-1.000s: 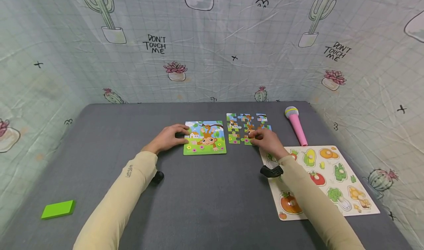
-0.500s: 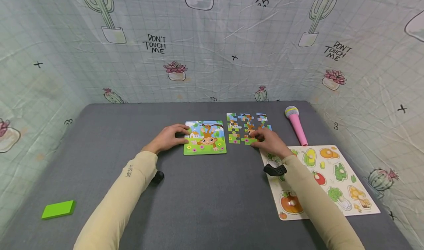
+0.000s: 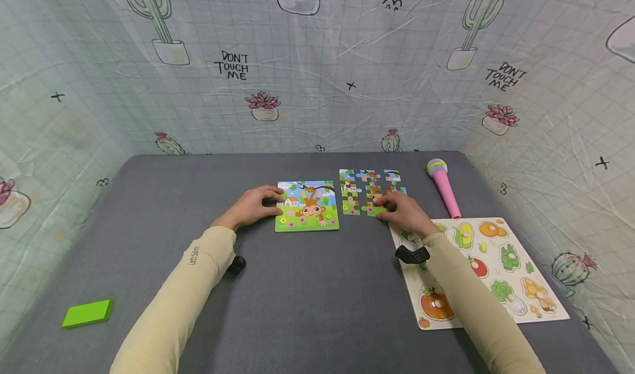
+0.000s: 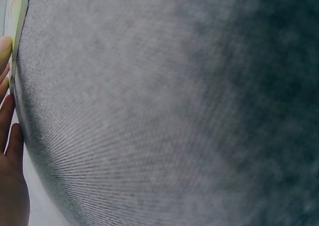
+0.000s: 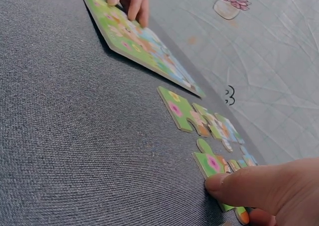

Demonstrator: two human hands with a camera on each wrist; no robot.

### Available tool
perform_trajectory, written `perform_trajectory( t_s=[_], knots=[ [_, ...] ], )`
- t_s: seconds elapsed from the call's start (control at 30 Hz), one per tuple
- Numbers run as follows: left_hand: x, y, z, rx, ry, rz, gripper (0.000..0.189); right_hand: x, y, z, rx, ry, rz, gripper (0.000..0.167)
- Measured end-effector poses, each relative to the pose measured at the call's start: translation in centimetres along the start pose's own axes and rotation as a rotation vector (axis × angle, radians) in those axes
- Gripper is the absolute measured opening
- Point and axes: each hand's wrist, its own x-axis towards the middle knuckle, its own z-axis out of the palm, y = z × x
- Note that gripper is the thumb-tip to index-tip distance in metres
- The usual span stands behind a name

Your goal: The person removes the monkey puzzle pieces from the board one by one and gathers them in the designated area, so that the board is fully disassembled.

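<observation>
A square picture board [image 3: 317, 206] with a hanging monkey lies at the table's middle. My left hand [image 3: 255, 206] rests at its left edge, thumb and fingertips on the picture, fingers loosely spread. To the board's right, matching jigsaw pieces [image 3: 349, 189] lie in rows with gaps between them. My right hand [image 3: 402, 211] is over the lower right pieces, hiding part of them. In the right wrist view its thumb [image 5: 234, 183] is at the near edge of a pink-flower piece [image 5: 212, 162]. A green and orange puzzle piece [image 5: 242, 215] shows between thumb and fingers.
A vegetable peg-puzzle board [image 3: 536, 272] lies at right, partly under the right forearm. A pink toy microphone [image 3: 445, 189] lies behind it. Far left is a green block [image 3: 87, 313]. Printed cloth [image 3: 307, 60] walls the back and sides of the grey table [image 3: 297, 308].
My right hand and wrist have shifted slightly to the right, uncovering a little more of the lower middle puzzle piece. The left hand and the monkey board have stayed put.
</observation>
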Motion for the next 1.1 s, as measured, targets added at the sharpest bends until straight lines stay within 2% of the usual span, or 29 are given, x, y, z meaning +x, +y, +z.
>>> perform_trajectory(
  t_s=[0.33,0.47,0.57,0.73,0.87,1.1],
  knots=[
    [0.0,0.0,-0.1,0.005,-0.003,0.004,0.036,0.1,-0.7,-0.2,0.008,0.010,0.019,0.032],
    [0.1,0.1,-0.3,0.007,-0.004,-0.004,0.036,0.5,-2.3,-0.3,0.039,0.028,0.038,0.035],
    [0.1,0.1,-0.3,0.011,-0.002,-0.010,0.037,1.1,-4.2,0.1,0.121,-0.006,0.048,0.039],
    [0.2,-0.1,-0.2,0.021,-0.007,-0.011,0.037,2.4,-7.0,1.6,0.248,-0.079,0.051,0.041],
    [0.2,-0.1,-0.1,0.023,-0.011,-0.009,0.037,3.3,-8.5,3.3,0.304,-0.116,0.027,0.040],
    [0.2,0.1,0.0,0.029,-0.011,-0.012,0.038,3.9,-9.2,5.8,0.265,-0.159,-0.027,0.038]
  ],
)
